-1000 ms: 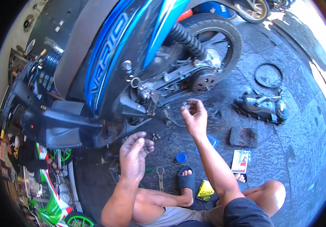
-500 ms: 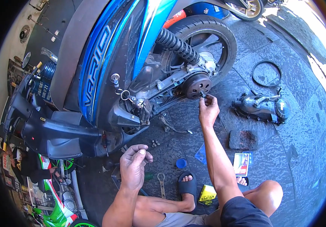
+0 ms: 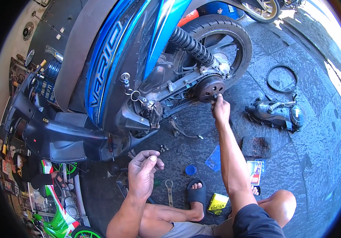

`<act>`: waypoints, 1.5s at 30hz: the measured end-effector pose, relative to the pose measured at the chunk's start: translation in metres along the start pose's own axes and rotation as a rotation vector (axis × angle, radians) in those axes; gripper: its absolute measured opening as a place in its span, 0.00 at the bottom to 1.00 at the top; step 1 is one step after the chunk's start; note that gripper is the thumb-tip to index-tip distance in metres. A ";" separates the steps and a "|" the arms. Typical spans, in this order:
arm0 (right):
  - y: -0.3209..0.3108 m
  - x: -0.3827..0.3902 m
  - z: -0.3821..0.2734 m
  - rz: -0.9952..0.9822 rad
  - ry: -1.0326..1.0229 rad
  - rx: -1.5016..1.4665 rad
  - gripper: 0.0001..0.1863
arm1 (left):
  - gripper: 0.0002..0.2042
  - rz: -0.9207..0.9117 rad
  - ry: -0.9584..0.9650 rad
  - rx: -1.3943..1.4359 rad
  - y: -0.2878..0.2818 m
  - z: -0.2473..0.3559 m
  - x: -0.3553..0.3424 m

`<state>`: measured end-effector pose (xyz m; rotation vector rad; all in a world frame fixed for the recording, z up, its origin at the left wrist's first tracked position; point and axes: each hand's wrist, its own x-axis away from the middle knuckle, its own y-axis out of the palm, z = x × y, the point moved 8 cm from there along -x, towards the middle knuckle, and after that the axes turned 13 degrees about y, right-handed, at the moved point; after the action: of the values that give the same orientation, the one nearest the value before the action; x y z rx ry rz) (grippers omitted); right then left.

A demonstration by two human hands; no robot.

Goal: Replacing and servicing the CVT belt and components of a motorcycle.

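Head cam, looking down: a blue-&-black scooter (image 3: 111, 67) fills the upper L, its rear drive parts bare. R hand (image 3: 221, 109) is pinched narrow, touching the centre of a round brownish metal drum (image 3: 208, 89) beside the rear wheel (image 3: 241, 51). Its fingertips grip a small dark part (image 3: 215, 96) at the hub; whether that's a loose nut or the shaft end, can't tell. L hand (image 3: 142, 172) hangs well apart, lower L of centre, fingers half curled, thumb by the index; nothing shows in it, but the inside is partly hidden, so can't tell if it holds anything.

A toothed belt (image 3: 178, 104) runs fwd from the drum. On the dark floor (image 3: 317, 131): gray engine cover (image 3: 277, 113) & black ring (image 3: 268, 77) to the R; blue cap (image 3: 190, 170), small bolts (image 3: 164, 148) & wrench (image 3: 169, 192) lower down.

Risks, as I judge: if the small part's loose, smudged fingers could drop it; a tilted push could jam it, b/c the hand blocks the view. Drum might also turn, w/ L hand not steadying it.

Vs 1 sec ago: R hand was clear of the drum, now it's at the hub. L hand's approx unchanged.
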<state>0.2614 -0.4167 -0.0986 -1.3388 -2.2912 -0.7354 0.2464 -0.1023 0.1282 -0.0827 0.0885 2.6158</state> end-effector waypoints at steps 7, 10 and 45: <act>-0.024 0.063 -0.025 0.391 -0.696 0.108 0.15 | 0.07 0.008 0.007 -0.012 -0.001 -0.001 0.000; -0.008 0.035 0.016 0.179 -0.360 0.762 0.25 | 0.07 -0.026 0.010 -0.015 0.009 -0.005 -0.001; 0.009 0.048 -0.036 0.424 -0.405 0.221 0.27 | 0.08 -0.048 0.040 -0.109 -0.001 0.012 0.002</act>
<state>0.2489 -0.4025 -0.0404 -1.9068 -2.1655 -0.0744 0.2449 -0.0996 0.1403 -0.1734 -0.0421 2.5697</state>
